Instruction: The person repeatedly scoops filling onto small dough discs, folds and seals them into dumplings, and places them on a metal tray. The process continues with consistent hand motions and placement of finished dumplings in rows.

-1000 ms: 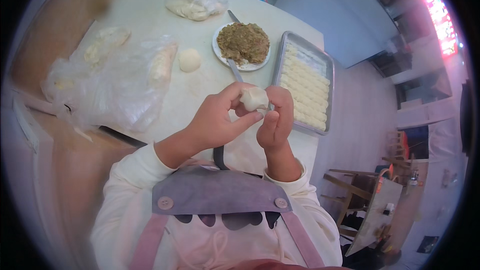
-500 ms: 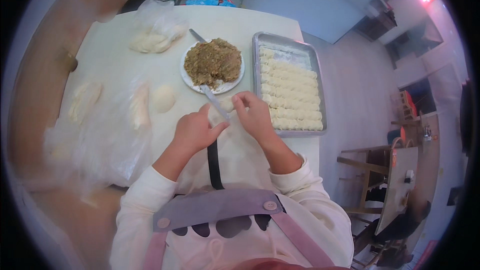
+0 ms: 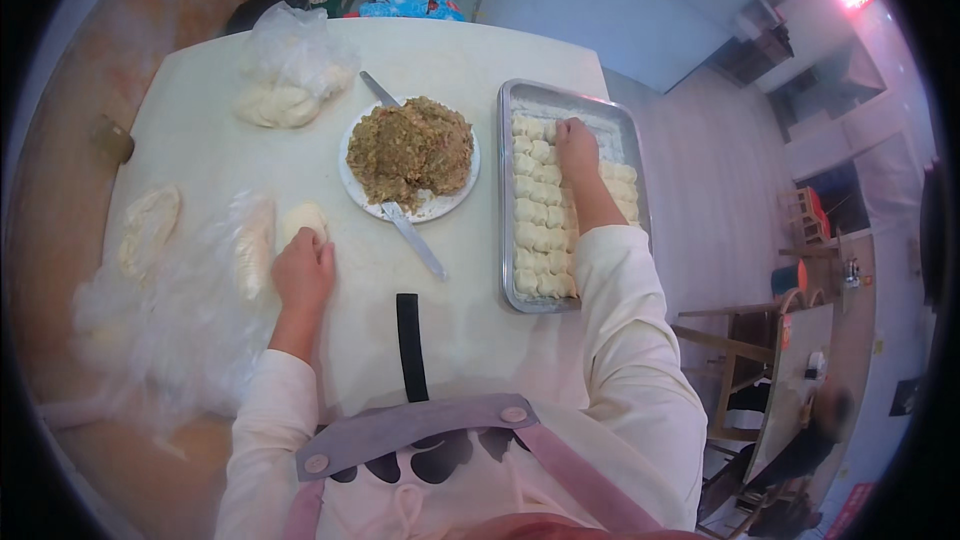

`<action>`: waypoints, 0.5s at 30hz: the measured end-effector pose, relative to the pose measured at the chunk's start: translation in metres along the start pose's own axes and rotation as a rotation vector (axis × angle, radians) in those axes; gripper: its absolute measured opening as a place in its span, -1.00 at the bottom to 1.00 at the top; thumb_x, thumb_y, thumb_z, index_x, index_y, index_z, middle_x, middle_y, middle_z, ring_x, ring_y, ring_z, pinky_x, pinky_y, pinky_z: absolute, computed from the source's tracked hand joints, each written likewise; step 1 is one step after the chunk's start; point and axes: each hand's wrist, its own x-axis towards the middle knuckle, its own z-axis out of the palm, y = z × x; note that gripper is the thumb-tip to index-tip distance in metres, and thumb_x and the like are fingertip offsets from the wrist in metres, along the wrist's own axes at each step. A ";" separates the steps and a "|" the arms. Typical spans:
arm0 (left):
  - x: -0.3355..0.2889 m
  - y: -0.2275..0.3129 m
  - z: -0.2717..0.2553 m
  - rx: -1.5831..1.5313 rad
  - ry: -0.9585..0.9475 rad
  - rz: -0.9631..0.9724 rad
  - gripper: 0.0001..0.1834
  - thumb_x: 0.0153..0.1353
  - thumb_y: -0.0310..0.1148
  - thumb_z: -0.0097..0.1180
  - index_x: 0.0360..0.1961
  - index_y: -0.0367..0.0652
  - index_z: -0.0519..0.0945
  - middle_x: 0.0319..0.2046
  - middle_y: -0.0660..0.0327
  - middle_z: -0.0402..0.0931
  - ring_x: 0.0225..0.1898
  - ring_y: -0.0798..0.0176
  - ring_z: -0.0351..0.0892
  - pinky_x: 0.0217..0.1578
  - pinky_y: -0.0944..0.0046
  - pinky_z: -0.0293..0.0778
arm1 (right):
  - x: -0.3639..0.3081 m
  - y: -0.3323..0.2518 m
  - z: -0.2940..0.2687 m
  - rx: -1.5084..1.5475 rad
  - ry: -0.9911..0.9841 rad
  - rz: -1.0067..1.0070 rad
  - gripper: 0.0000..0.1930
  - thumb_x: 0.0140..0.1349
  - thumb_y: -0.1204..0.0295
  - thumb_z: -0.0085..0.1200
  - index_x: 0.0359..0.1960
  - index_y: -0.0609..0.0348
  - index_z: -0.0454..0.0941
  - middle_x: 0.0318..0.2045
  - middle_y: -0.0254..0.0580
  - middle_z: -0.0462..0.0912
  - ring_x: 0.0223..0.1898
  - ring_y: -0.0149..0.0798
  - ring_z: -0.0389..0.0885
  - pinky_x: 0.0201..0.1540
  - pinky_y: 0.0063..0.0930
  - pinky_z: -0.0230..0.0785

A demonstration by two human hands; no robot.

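Currently over the dumplings (image 3: 540, 192) in the tray (image 3: 610, 135) with the right hand (image 3: 577, 148), fingers bunched at the far row; cannot tell whether gripping one. Touching the dough round (image 3: 305, 218) on the worktop (image 3: 470, 350) with the left hand (image 3: 302, 270), fingers curled at its edge; cannot tell whether pinching it. Between both, filling (image 3: 410, 150) heaped on a plate (image 3: 440, 205), spatula (image 3: 418, 245) across its near rim. Farther left, a bag (image 3: 200, 295).

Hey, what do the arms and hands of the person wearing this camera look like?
Both the left hand and right hand are bare, with no gloves or wristwatch visible. Loose, plain off-white fabric sleeves cover the arms, wrinkled along their length and ending short of the hands.
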 end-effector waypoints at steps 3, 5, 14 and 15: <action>0.001 -0.004 0.005 0.017 0.082 0.054 -0.79 0.03 -0.30 0.22 -0.33 -0.06 0.47 -0.53 0.17 0.54 -0.47 0.01 0.55 -0.47 0.03 0.43 | -0.001 0.002 0.004 0.048 -0.033 -0.048 -0.73 0.29 0.21 -0.03 -0.31 0.17 0.54 -0.41 0.10 0.63 -0.32 0.17 0.59 -0.25 -0.04 0.43; 0.000 -0.005 0.005 -0.006 0.098 0.075 -0.81 0.04 -0.32 0.18 -0.33 -0.07 0.47 -0.53 0.16 0.53 -0.48 0.00 0.55 -0.48 0.03 0.43 | 0.000 0.000 0.005 0.041 -0.090 -0.067 -0.73 0.29 0.21 -0.03 -0.30 0.16 0.53 -0.40 0.10 0.64 -0.31 0.17 0.59 -0.24 -0.04 0.43; -0.011 -0.022 -0.001 -0.371 0.137 -0.094 -0.88 0.07 -0.37 0.13 -0.43 -0.18 0.50 -0.44 0.12 0.52 -0.41 0.09 0.53 -0.37 0.17 0.45 | -0.016 -0.014 -0.013 -0.085 0.077 -0.328 -0.74 0.23 0.32 0.04 -0.12 0.19 0.55 -0.13 0.06 0.58 -0.09 0.08 0.53 -0.01 -0.12 0.34; -0.013 -0.024 -0.002 -0.469 0.145 -0.127 -0.89 0.10 -0.39 0.12 -0.40 -0.19 0.50 -0.38 0.12 0.54 -0.38 0.14 0.54 -0.34 0.20 0.45 | -0.029 -0.032 -0.016 -0.057 0.041 -0.372 -0.75 0.23 0.34 0.05 -0.12 0.17 0.55 -0.15 0.04 0.59 -0.11 0.07 0.53 -0.01 -0.13 0.35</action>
